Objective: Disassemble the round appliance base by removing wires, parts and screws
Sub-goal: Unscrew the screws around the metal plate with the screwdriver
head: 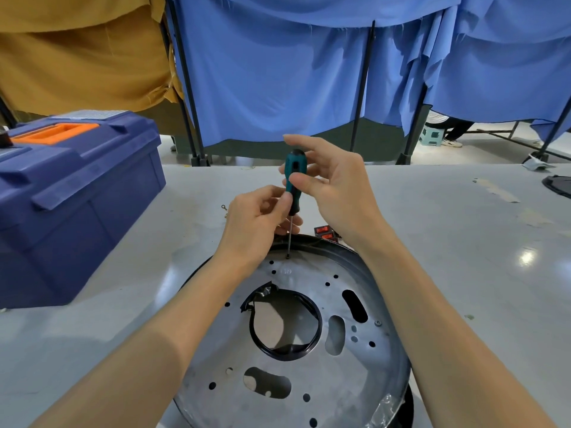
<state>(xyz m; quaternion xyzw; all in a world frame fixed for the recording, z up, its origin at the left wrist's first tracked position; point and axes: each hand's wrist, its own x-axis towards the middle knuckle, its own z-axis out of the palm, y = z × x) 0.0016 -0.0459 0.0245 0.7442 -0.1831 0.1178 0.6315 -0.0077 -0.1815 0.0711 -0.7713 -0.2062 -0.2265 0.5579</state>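
The round appliance base [296, 375], a silver metal disc with several holes and a black-rimmed central opening, lies on the grey table in front of me. A teal-and-black screwdriver [293, 180] stands nearly upright, its tip on a screw [288, 257] at the disc's far edge. My right hand [333, 193] pinches the handle's upper part with thumb and fingers. My left hand [256, 223] grips the handle's lower end, where the shaft begins. Another screw [377, 323] sits on the disc's right side.
A blue toolbox [74, 199] with an orange handle stands at the left. Red rocker switches [324, 232] lie just beyond the disc, and a small metal ring terminal [223, 207] rests behind my left hand. A black part [559, 185] sits at the right edge. Blue curtains hang behind.
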